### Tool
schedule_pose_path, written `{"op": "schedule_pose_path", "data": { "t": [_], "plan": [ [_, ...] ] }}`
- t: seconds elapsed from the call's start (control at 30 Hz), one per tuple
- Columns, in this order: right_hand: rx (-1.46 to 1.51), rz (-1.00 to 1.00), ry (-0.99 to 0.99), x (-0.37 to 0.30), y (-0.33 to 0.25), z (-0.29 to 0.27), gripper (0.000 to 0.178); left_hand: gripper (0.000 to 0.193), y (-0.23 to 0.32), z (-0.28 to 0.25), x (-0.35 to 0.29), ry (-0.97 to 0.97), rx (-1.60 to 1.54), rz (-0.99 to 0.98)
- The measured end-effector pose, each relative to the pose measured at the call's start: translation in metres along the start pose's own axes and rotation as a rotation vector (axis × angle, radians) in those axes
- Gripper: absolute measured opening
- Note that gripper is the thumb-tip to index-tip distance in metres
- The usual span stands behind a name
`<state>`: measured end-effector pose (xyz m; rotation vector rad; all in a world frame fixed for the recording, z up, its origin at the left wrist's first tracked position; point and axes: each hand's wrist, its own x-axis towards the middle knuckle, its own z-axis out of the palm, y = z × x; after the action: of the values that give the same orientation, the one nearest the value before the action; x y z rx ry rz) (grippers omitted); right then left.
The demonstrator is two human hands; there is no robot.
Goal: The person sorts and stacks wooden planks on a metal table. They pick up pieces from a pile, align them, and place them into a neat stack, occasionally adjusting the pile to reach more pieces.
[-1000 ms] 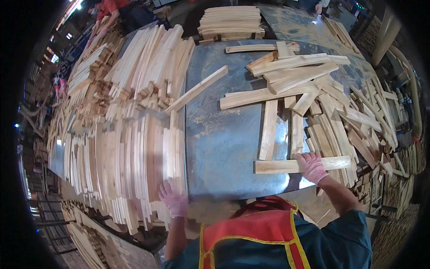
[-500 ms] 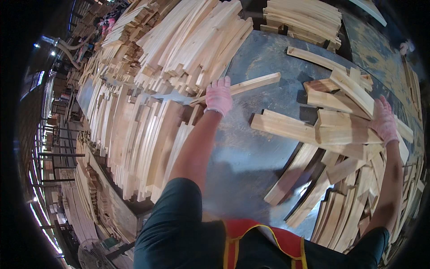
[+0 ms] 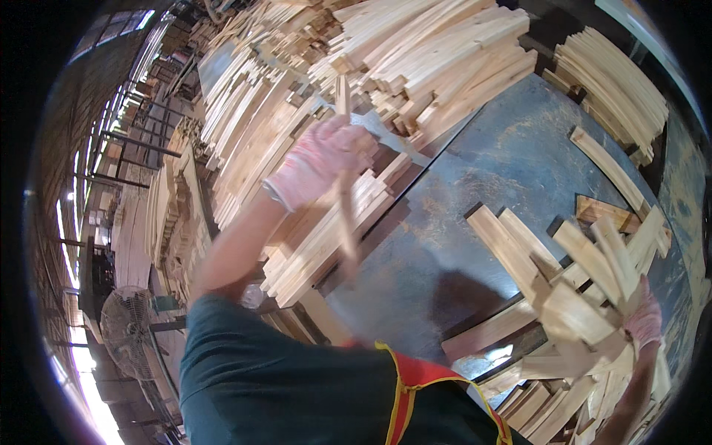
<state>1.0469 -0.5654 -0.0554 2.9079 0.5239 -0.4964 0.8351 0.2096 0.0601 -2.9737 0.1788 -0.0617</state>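
Note:
My left hand (image 3: 322, 159), in a pale pink knit glove, is closed around a narrow wooden strip (image 3: 347, 222). The strip is raised and steeply tilted, its ends showing above and below the fist, with motion blur at the lower end. Under and beyond it lie stacked wooden strips (image 3: 330, 241) on the left. My right hand (image 3: 644, 319), gloved alike, is against the right side of a jumbled pile of short boards (image 3: 582, 315). Some of those boards are smeared by motion. Its fingers are partly hidden among the wood, so their grip is unclear.
A grey, dusty metal tabletop (image 3: 475, 193) spreads between the stacks and the pile. Another neat stack of boards (image 3: 612, 89) stands at the far right. Longer stacked boards (image 3: 445, 52) lie at the back. A floor fan (image 3: 126, 330) stands at lower left.
My view has swung right. My left hand has lifted the strip off the table and tilted it steeply, over the left stacks. Boards beside my right hand have shifted and turned.

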Motion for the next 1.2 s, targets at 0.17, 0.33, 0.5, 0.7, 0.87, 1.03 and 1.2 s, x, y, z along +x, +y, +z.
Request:
{"op": "schedule_pose_path", "data": {
  "t": [0.17,0.33,0.5,0.7,0.87,1.03,1.2],
  "plan": [
    [0.096,0.188,-0.229,-0.047,-0.121,-0.014,0.124,0.032,-0.145,0.042,-0.127,-0.406,0.307,0.018],
    [0.004,0.165,-0.083,-0.072,-0.144,0.038,0.126,0.043,-0.185,0.084,-0.186,-0.331,0.293,-0.428],
    [0.005,0.32,-0.174,-0.097,-0.25,-0.032,0.115,0.063,-0.131,0.102,-0.241,-0.087,0.061,-0.822],
    [0.595,0.071,0.02,-0.127,-0.433,-0.087,0.096,0.081,-0.158,0.125,-0.278,0.052,0.136,-0.69],
    [1.766,0.077,-0.203,-0.089,-0.57,0.005,0.098,0.069,-0.138,0.112,-0.252,-0.174,-0.078,-0.671],
    [1.369,0.292,-0.261,-0.056,-0.695,0.057,0.116,0.08,-0.068,0.131,-0.247,0.146,-0.427,-0.346],
    [1.052,0.02,-0.617,-0.071,-0.657,-0.021,0.107,0.119,0.094,0.141,-0.232,-0.253,-0.43,-0.188]
  ]
}}
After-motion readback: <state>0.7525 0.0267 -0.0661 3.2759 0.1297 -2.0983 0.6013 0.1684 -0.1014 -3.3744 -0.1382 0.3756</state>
